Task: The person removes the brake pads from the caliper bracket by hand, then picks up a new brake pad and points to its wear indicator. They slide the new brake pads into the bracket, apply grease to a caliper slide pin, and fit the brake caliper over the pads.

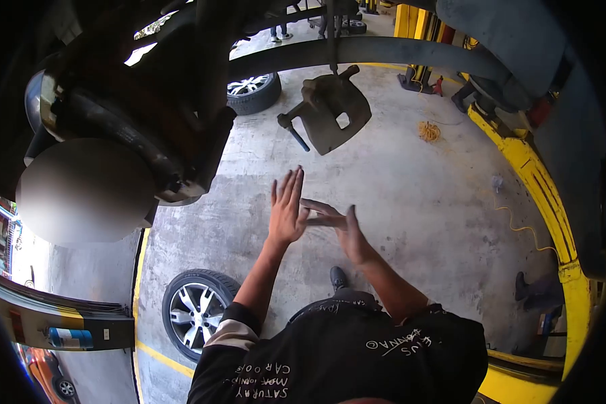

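My left hand (289,207) is raised at the middle of the view, its fingers stretched upward and holding nothing. Beside it on the right, my right hand (338,222) has its fingers extended sideways toward the left palm, slightly blurred; the hands meet or nearly meet. Above both hands a brake caliper (333,111) hangs from the vehicle's underside, with a blue-tipped pin pointing down from its left end. Neither hand touches the caliper.
A wheel (198,313) lies on the floor at lower left, another wheel (252,93) farther ahead. Yellow lift arm (539,178) runs down the right. Dark vehicle parts (114,128) hang at upper left. An orange coiled cord (429,131) lies ahead; people's legs show around.
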A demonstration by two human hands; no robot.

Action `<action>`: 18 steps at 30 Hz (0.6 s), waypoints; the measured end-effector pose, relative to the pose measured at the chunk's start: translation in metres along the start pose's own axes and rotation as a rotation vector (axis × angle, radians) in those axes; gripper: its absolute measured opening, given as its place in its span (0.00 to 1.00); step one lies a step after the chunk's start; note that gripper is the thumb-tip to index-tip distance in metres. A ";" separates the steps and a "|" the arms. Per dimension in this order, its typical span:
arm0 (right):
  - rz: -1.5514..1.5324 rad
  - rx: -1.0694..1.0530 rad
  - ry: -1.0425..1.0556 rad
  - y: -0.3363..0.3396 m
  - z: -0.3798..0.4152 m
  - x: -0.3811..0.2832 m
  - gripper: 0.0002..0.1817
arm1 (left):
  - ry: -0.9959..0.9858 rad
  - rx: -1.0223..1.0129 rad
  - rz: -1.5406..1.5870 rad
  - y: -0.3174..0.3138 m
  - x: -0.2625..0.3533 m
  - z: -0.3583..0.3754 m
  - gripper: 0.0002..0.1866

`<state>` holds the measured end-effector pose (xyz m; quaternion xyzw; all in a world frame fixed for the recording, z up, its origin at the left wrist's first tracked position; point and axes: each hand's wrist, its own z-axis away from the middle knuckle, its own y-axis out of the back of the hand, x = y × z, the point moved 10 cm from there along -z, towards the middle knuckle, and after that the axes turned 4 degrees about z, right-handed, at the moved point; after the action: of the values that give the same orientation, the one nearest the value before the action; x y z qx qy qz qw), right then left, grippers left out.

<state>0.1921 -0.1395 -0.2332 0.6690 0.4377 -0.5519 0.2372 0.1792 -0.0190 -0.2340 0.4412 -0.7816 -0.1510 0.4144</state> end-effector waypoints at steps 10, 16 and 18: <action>-0.181 0.460 0.166 0.229 -0.118 -0.044 0.41 | -0.466 0.196 -0.734 -0.016 0.114 -0.099 0.20; -1.063 -0.494 0.246 0.182 -0.220 -0.042 0.50 | -0.494 0.153 -0.998 -0.028 0.119 -0.139 0.20; -1.055 -0.564 0.295 0.147 -0.218 -0.063 0.49 | -0.452 0.136 -0.986 -0.027 0.122 -0.143 0.21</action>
<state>0.4321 -0.0595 -0.1368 0.3432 0.8670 -0.3593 0.0371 0.2734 -0.1149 -0.1001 0.7375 -0.5598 -0.3676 0.0869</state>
